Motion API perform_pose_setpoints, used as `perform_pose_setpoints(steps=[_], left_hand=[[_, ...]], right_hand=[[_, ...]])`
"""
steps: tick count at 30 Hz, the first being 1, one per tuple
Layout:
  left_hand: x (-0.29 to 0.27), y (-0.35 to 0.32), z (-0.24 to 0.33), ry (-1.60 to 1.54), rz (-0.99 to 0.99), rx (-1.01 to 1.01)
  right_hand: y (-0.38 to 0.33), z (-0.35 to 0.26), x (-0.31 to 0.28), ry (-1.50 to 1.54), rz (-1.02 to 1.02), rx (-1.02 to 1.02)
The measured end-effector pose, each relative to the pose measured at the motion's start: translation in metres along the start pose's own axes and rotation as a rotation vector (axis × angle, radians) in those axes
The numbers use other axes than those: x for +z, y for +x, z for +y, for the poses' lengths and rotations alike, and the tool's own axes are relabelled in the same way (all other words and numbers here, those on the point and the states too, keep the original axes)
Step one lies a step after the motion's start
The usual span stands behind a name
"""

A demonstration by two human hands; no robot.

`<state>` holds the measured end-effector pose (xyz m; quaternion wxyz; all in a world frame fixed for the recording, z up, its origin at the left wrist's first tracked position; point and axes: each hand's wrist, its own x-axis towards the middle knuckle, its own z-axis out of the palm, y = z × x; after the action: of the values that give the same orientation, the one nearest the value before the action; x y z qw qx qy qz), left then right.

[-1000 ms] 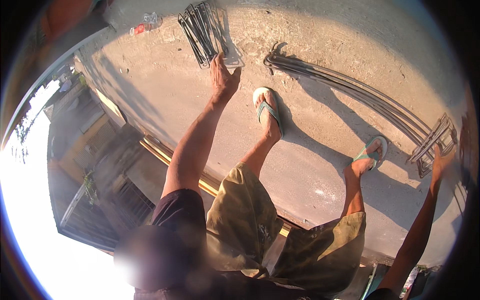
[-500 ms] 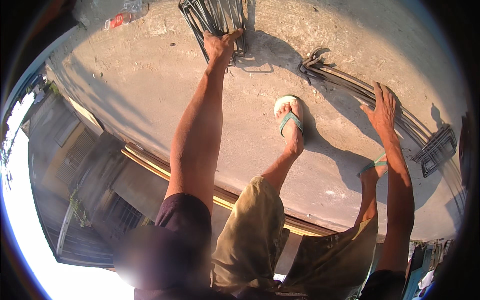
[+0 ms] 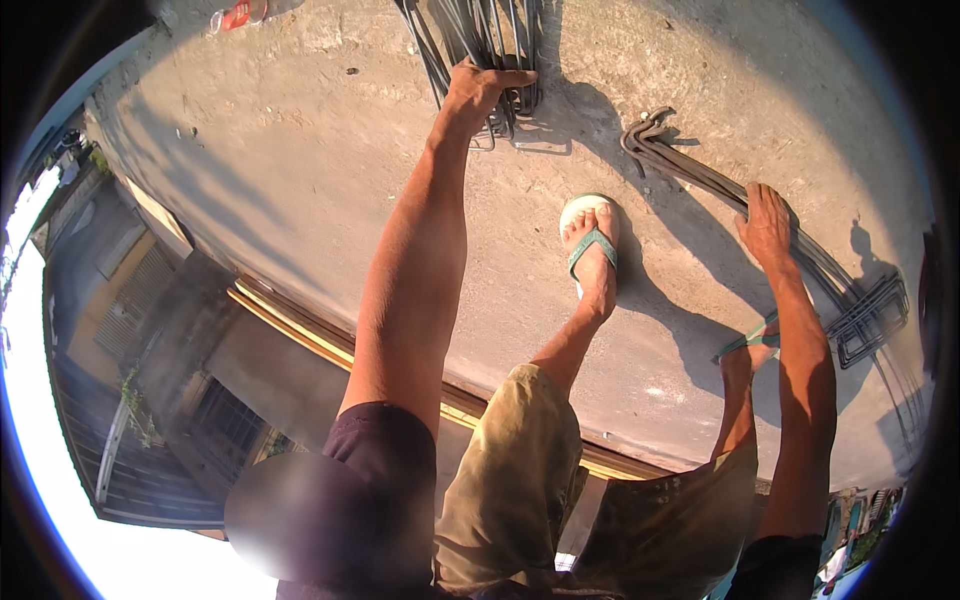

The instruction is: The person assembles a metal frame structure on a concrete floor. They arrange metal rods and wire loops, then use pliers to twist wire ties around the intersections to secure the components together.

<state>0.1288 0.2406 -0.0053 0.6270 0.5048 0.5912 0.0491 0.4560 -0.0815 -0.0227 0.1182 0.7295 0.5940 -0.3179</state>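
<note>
Left arm: your arm reaches nearly straight out, the wrist bent a little so that the back of the hand faces you.
Left hand: your left hand (image 3: 478, 95) lies across the near part of the wire bundle (image 3: 512, 35), thumb stretched rightward over the rods, the other fingers bent down; you cannot tell whether they close underneath.
Wire bundle: directly beneath that palm, most of it running away beyond the knuckles, looped ends showing on the wrist side.
Right arm: bent at the elbow, forearm rising over your right foot (image 3: 765, 345).
Right hand: your right hand (image 3: 768, 228) is palm down, fingers fairly straight and close together, thumb held apart to their left; whether they press on metal is unclear.
Long rods (image 3: 690, 170): under your right fingertips, hooked ends to the left of them.
Rectangular wire frames (image 3: 872, 318): to the right of your right wrist, around the rods' other end.
Left foot (image 3: 592, 250): in a green-strapped sandal, between your two hands and nearer you.
Plastic bottle (image 3: 240, 14): well left of your left grip.
</note>
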Motion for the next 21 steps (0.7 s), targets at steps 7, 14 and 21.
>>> perform_pose_setpoints(steps=[7, 14, 21], left_hand=[[0.065, -0.010, -0.021, 0.542, 0.536, 0.008], [0.080, -0.040, -0.018, 0.112, 0.344, -0.019], [0.112, -0.095, -0.027, -0.153, 0.075, -0.022]], right_hand=[[0.001, -0.007, 0.013, -0.058, 0.108, 0.023], [-0.001, 0.001, 0.001, 0.086, -0.068, 0.076], [0.000, -0.002, -0.010, 0.113, -0.161, 0.153]])
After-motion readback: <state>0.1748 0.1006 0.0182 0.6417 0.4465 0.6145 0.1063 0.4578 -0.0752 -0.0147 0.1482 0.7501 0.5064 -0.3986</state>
